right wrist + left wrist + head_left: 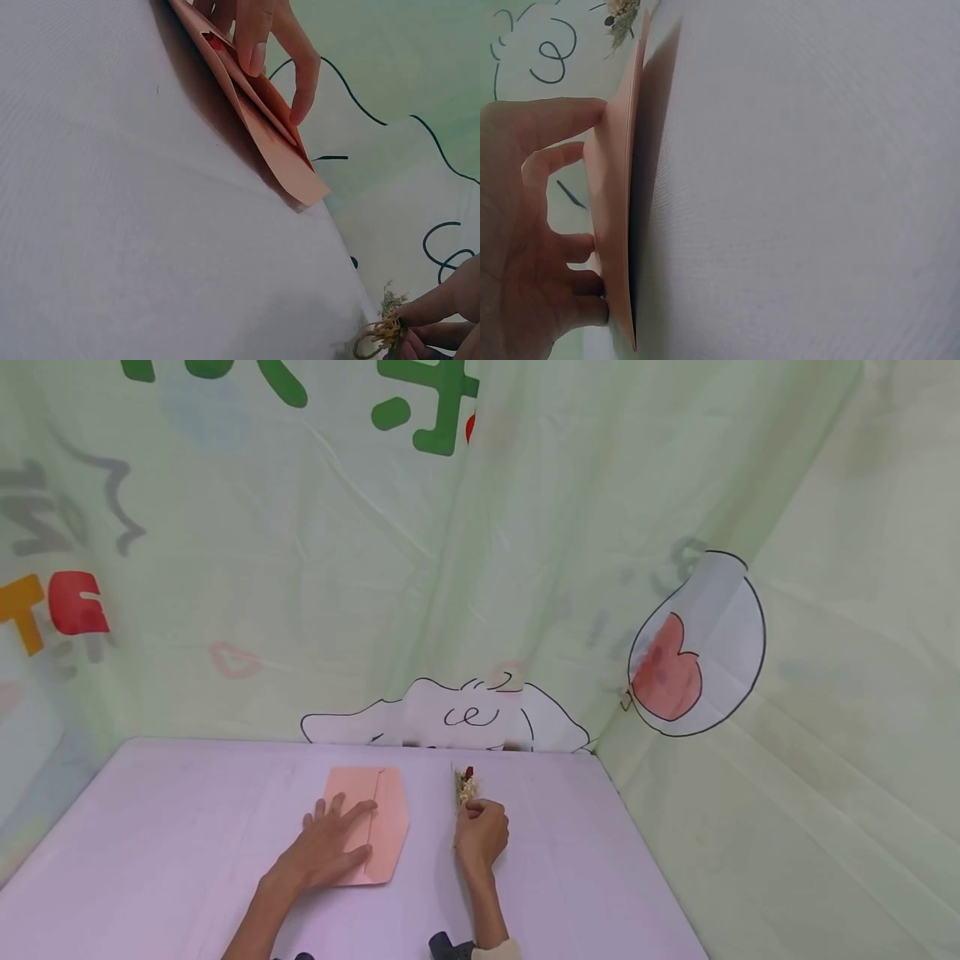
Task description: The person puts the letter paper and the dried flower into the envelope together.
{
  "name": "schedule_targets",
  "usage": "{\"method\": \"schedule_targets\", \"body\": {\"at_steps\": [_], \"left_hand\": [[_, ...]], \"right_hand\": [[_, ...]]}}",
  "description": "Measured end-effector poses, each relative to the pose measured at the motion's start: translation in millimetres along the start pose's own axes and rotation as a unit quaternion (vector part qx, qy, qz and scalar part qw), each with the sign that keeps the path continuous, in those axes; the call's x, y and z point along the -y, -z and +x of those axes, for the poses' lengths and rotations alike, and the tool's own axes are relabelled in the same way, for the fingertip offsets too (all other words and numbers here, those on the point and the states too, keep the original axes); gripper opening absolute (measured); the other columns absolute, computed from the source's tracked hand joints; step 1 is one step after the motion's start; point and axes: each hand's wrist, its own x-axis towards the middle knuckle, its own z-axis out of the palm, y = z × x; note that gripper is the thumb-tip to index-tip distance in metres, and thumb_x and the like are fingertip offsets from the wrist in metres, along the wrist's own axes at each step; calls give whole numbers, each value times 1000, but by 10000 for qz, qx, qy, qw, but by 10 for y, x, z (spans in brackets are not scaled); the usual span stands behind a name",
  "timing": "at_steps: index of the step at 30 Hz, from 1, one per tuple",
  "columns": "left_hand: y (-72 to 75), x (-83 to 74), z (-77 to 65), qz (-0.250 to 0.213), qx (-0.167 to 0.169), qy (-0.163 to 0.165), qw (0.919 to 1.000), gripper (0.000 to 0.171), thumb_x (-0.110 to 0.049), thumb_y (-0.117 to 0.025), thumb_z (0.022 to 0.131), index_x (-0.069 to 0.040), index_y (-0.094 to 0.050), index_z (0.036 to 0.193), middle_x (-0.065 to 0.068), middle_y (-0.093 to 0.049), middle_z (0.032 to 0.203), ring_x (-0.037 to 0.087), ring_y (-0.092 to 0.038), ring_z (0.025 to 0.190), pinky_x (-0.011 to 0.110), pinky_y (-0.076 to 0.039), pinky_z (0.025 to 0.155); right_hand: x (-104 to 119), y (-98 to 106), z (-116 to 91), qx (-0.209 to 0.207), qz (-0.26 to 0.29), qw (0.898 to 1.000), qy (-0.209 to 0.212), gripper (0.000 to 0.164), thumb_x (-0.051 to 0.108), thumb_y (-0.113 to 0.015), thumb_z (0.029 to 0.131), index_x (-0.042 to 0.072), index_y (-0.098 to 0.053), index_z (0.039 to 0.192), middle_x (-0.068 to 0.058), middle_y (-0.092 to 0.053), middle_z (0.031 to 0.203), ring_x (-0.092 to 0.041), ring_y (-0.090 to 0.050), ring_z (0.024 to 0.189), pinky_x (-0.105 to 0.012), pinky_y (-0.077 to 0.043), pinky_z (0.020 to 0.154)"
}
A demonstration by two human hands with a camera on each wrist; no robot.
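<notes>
A pink envelope (pixel 388 827) lies on the table with its pointed flap toward the right. My left hand (pixel 327 847) rests on it with spread fingers, the fingertips touching its upper face in the left wrist view. The right wrist view shows the opening of the envelope (pixel 277 154) parted a little, with a bit of red (pixel 214 41) showing inside. To the right, my right hand (pixel 482 835) pinches the stems of a small dried flower bouquet (pixel 467 787) with a dark red bud and pale blooms. Twine (pixel 384 330) is tied around its stems.
A pale lilac cloth covers the table (pixel 570 860). Behind it and along the right side hang light green curtains (pixel 360 568) printed with cartoon drawings. Dark wrist camera mounts (pixel 450 947) show at the bottom edge.
</notes>
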Motion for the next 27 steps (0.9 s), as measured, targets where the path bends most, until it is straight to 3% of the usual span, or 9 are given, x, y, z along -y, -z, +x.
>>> {"method": "schedule_targets", "body": {"at_steps": [8, 27], "left_hand": [[38, -29, 25, 27, -184, -132, 9997, 61, -39, -70, 98, -21, -57, 155, 44, -41, 161, 79, -34, 145, 91, -29, 112], [-8, -23, 1, 53, -90, -60, 9999, 62, -41, -69, 98, -23, -55, 157, 43, -41, 162, 77, -35, 146, 91, -29, 113]], "right_hand": [[91, -8, -5, 155, 266, 9995, 59, 6, 0, -80, 84, 3, -83, 80, -11, -77, 71, -28, -74, 67, -52, -58, 70], [162, 10, -74, 356, 372, 9986, 120, 2, 1, -81, 82, 1, -83, 80, -9, -77, 70, -23, -72, 63, -47, -58, 67]]}}
